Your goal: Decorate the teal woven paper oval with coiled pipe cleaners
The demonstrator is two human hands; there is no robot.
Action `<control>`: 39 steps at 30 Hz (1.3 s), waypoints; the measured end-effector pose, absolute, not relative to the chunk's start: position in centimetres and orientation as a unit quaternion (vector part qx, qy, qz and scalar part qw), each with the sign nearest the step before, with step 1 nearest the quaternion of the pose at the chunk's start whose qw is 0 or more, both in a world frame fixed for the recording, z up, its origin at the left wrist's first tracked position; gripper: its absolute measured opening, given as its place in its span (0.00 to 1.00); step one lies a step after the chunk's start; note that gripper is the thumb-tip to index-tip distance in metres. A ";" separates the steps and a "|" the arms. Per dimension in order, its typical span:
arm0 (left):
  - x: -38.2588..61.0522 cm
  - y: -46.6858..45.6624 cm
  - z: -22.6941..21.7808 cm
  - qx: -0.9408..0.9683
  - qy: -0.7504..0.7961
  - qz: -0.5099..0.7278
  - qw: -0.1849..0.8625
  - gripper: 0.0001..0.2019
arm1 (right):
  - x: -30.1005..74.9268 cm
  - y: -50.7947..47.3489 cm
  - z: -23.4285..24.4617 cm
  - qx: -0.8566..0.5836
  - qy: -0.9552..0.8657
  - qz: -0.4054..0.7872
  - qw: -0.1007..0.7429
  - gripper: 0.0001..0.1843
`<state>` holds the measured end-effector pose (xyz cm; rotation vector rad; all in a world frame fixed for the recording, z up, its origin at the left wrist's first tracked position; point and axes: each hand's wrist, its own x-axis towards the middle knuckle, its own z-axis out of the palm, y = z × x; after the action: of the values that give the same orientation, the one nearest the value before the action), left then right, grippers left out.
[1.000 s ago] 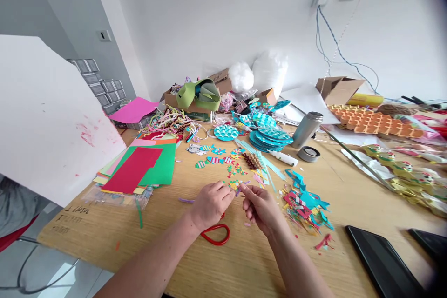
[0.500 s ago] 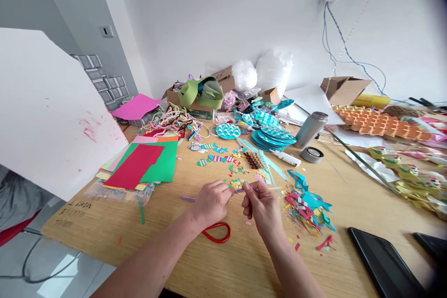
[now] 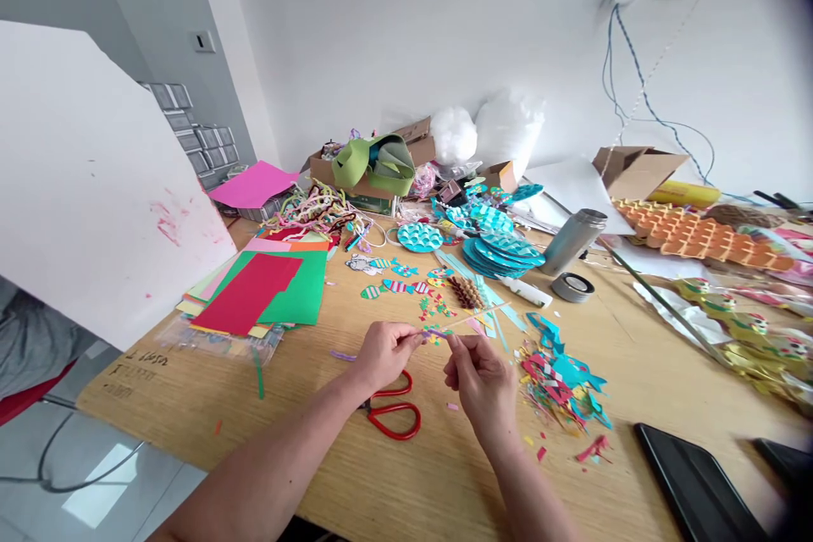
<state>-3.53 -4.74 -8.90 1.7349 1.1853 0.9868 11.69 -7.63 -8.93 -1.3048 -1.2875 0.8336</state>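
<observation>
My left hand [image 3: 381, 353] pinches a small colourful paper piece [image 3: 434, 333] above the wooden table [image 3: 318, 406]. My right hand [image 3: 479, 377] is closed on a thin pale stick [image 3: 486, 312] that slants up to the right, its lower end meeting the paper piece. Red-handled scissors [image 3: 392, 417] lie on the table just below my left hand. A heap of cut paper scraps [image 3: 562, 381] sits to the right of my right hand. Small paper fish [image 3: 397, 286] lie beyond the hands.
Sheets of red and green paper [image 3: 263, 292] are stacked at left beside a white board [image 3: 82, 186]. Teal paper discs [image 3: 499, 250], a metal flask [image 3: 570, 240], a tape roll [image 3: 572, 286], cardboard boxes [image 3: 635, 169] and an orange tray [image 3: 692, 233] crowd the back. A dark tablet [image 3: 695, 483] lies front right.
The view has shifted, so the scissors show more. My right hand now holds a thin stick up against the paper piece; both hands stay close together.
</observation>
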 end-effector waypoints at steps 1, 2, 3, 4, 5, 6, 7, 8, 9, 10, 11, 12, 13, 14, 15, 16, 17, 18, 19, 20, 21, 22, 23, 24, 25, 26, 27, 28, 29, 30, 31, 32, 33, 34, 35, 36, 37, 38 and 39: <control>-3.5 -4.7 -8.9 0.669 0.469 0.395 0.420 0.17 | 11.7 -7.7 -8.9 -0.549 -0.552 0.339 0.529 0.18; -3.4 -4.8 -8.9 0.646 0.468 0.402 0.450 0.16 | 11.6 -7.8 -8.9 -0.550 -0.562 0.329 0.523 0.18; -3.4 -4.7 -8.8 0.611 0.467 0.409 0.491 0.15 | 11.6 -7.9 -8.9 -0.551 -0.570 0.321 0.519 0.18; -3.4 -4.7 -8.8 0.566 0.463 0.415 0.541 0.14 | 11.5 -8.0 -8.9 -0.551 -0.575 0.314 0.517 0.18; -3.4 -4.6 -8.8 0.515 0.454 0.418 0.595 0.14 | 11.5 -8.1 -8.9 -0.552 -0.578 0.308 0.517 0.18; -3.4 -4.5 -8.9 0.461 0.439 0.417 0.648 0.13 | 11.5 -8.2 -8.9 -0.551 -0.578 0.305 0.518 0.17; -3.5 -4.4 -8.9 0.413 0.419 0.411 0.696 0.12 | 11.4 -8.3 -9.0 -0.550 -0.576 0.306 0.521 0.17; -3.6 -4.3 -8.9 0.375 0.396 0.398 0.738 0.12 | 11.4 -8.3 -9.0 -0.549 -0.571 0.312 0.525 0.17; -3.8 -4.1 -8.9 0.347 0.374 0.383 0.770 0.11 | 11.4 -8.2 -9.0 -0.548 -0.562 0.322 0.530 0.17; -4.0 -4.0 -8.9 0.329 0.355 0.370 0.793 0.11 | 11.4 -8.2 -9.0 -0.546 -0.551 0.335 0.535 0.17; -4.2 -3.9 -8.9 0.318 0.340 0.361 0.808 0.11 | 11.4 -8.1 -9.1 -0.542 -0.540 0.353 0.539 0.17; -4.4 -3.8 -8.9 0.317 0.331 0.357 0.814 0.11 | 11.5 -7.9 -9.1 -0.535 -0.532 0.373 0.540 0.18; -4.6 -3.7 -8.9 0.322 0.326 0.358 0.814 0.11 | 11.5 -7.7 -9.2 -0.527 -0.527 0.395 0.537 0.18; -4.7 -3.7 -8.9 0.335 0.326 0.361 0.807 0.12 | 11.6 -7.5 -9.3 -0.518 -0.525 0.418 0.531 0.19; -4.9 -3.6 -8.9 0.355 0.330 0.367 0.794 0.12 | 11.6 -7.3 -9.3 -0.510 -0.523 0.438 0.524 0.19; -5.0 -3.6 -8.9 0.382 0.338 0.374 0.775 0.13 | 11.7 -7.1 -9.4 -0.505 -0.520 0.454 0.518 0.19; -5.0 -3.6 -8.9 0.413 0.348 0.384 0.749 0.13 | 11.7 -7.0 -9.4 -0.502 -0.515 0.468 0.514 0.20; -5.0 -3.6 -8.9 0.443 0.361 0.396 0.719 0.14 | 11.8 -6.8 -9.4 -0.502 -0.507 0.477 0.513 0.20; -5.0 -3.7 -8.8 0.472 0.376 0.406 0.686 0.14 | 11.9 -6.7 -9.4 -0.502 -0.499 0.485 0.513 0.21; -5.0 -3.7 -8.8 0.497 0.390 0.414 0.655 0.15 | 11.9 -6.6 -9.4 -0.503 -0.491 0.490 0.516 0.22; -4.9 -3.7 -8.7 0.518 0.403 0.419 0.628 0.16 | 12.0 -6.5 -9.3 -0.504 -0.482 0.492 0.521 0.24; -4.8 -3.8 -8.7 0.535 0.413 0.419 0.607 0.17 | 12.1 -6.4 -9.2 -0.504 -0.475 0.491 0.528 0.25; -4.8 -3.8 -8.7 0.549 0.421 0.413 0.592 0.18 | 12.3 -6.3 -9.1 -0.504 -0.469 0.485 0.538 0.25; -4.7 -3.9 -8.7 0.562 0.426 0.405 0.582 0.19 | 12.4 -6.2 -9.1 -0.503 -0.463 0.477 0.552 0.24; -4.7 -3.9 -8.8 0.574 0.428 0.394 0.576 0.19 | 12.5 -6.1 -9.0 -0.502 -0.456 0.470 0.565 0.22; -4.7 -3.9 -8.8 0.585 0.429 0.383 0.572 0.19 | 12.7 -5.9 -9.1 -0.499 -0.447 0.466 0.578 0.21; -4.7 -3.9 -8.9 0.594 0.430 0.370 0.570 0.19 | 12.8 -5.8 -9.2 -0.494 -0.438 0.468 0.587 0.20; -4.7 -4.0 -9.0 0.598 0.430 0.359 0.573 0.19 | 12.9 -5.7 -9.3 -0.488 -0.429 0.475 0.593 0.20; -4.7 -3.9 -9.1 0.598 0.427 0.350 0.581 0.20 | 13.0 -5.6 -9.4 -0.482 -0.421 0.485 0.596 0.20; -4.7 -3.9 -9.2 0.594 0.422 0.343 0.593 0.20 | 13.0 -5.5 -9.5 -0.477 -0.416 0.493 0.597 0.20; -4.7 -3.9 -9.3 0.588 0.416 0.338 0.606 0.20 | 13.1 -5.5 -9.7 -0.472 -0.414 0.498 0.598 0.19; -4.7 -3.9 -9.4 0.583 0.408 0.335 0.618 0.21 | 13.1 -5.5 -9.8 -0.469 -0.413 0.500 0.600 0.19; -4.7 -3.9 -9.4 0.580 0.401 0.333 0.626 0.21 | 13.0 -5.5 -9.8 -0.466 -0.414 0.500 0.601 0.19; -4.6 -3.9 -9.5 0.581 0.396 0.330 0.630 0.21 | 13.0 -5.5 -9.8 -0.464 -0.416 0.499 0.602 0.19; -4.6 -3.9 -9.5 0.585 0.394 0.328 0.628 0.21 | 13.0 -5.6 -9.8 -0.463 -0.420 0.498 0.601 0.19; -4.5 -4.0 -9.4 0.590 0.396 0.327 0.624 0.21 | 12.9 -5.6 -9.7 -0.464 -0.427 0.495 0.597 0.19; -4.5 -4.0 -9.4 0.593 0.400 0.328 0.617 0.21 | 12.9 -5.7 -9.6 -0.469 -0.434 0.489 0.594 0.19; -4.5 -4.0 -9.3 0.596 0.405 0.332 0.609 0.21 | 12.9 -5.7 -9.5 -0.476 -0.441 0.480 0.590 0.19; -4.4 -4.0 -9.2 0.599 0.410 0.340 0.598 0.20 | 12.9 -5.8 -9.4 -0.484 -0.449 0.472 0.585 0.19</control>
<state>-4.43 -4.05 -9.21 1.3891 0.9514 0.7883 12.89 -5.77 -9.41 -1.1280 -1.0483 1.1008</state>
